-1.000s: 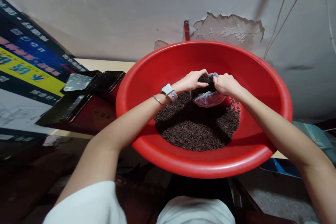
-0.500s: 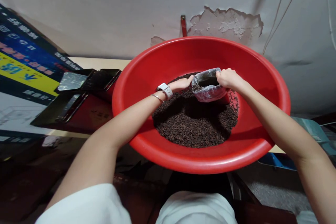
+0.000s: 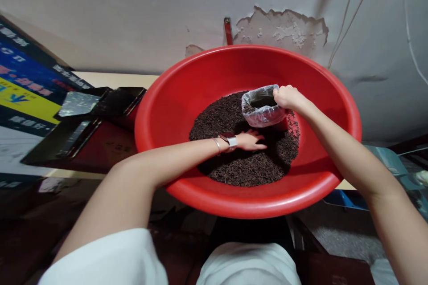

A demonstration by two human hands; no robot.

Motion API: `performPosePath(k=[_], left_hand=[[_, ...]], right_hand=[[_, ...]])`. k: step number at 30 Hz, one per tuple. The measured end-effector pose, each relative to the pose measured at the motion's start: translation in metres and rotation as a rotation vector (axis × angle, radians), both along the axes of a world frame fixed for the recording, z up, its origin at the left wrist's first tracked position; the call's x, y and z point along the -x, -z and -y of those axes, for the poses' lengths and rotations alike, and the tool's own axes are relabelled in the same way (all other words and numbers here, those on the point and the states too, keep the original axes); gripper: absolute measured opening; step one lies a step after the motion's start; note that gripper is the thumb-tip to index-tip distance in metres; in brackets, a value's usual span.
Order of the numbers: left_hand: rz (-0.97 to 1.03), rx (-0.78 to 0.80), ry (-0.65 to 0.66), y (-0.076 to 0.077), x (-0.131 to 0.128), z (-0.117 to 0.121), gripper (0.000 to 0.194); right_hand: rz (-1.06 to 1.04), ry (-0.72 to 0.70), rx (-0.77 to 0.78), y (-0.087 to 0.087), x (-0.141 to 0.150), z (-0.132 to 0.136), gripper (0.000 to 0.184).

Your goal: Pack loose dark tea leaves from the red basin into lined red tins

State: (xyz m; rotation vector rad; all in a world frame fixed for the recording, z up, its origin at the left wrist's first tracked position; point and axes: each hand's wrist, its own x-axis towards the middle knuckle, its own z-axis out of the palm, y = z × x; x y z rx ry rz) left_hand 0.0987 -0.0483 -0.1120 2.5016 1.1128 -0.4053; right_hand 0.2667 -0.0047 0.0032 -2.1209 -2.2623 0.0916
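A wide red plastic basin (image 3: 267,207) holds a spread of dark, dry loose leaves (image 3: 230,173) that look like tea. My right hand (image 3: 288,98) grips the rim of a container lined with a clear plastic bag (image 3: 265,119), tilted within the basin, with some of the dark leaves inside it. A red side of the container shows below the bag. My left hand (image 3: 250,140), with a watch on the wrist, lies palm down on the leaves in front of the container, fingers spread.
To the left stand red and black boxes (image 3: 100,144) with raised lids, beside a printed board (image 3: 26,84). Behind the basin is a peeling wall (image 3: 284,31) with hanging cords. At the right edge is a greenish container (image 3: 388,160).
My left hand has let go of the bag-lined container's left rim and moved down onto the leaves, fingers spread. My right hand keeps its hold on the container.
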Motion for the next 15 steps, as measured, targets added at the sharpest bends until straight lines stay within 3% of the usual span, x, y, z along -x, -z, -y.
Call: performPosePath(k=[3,6,15], left_hand=[[0.023,0.072,0.085,0.010,-0.014,0.021,0.077],[0.028,0.145,0.077,0.013,-0.014,0.021,0.090],[0.028,0.355,0.141,-0.005,-0.014,0.013,0.100]], right_hand=[[0.008,0.031,-0.001,0.000,0.000,0.000,0.055],[0.004,0.023,0.011,-0.001,0.001,0.000,0.054],[0.001,0.002,0.038,-0.005,0.004,0.005,0.056]])
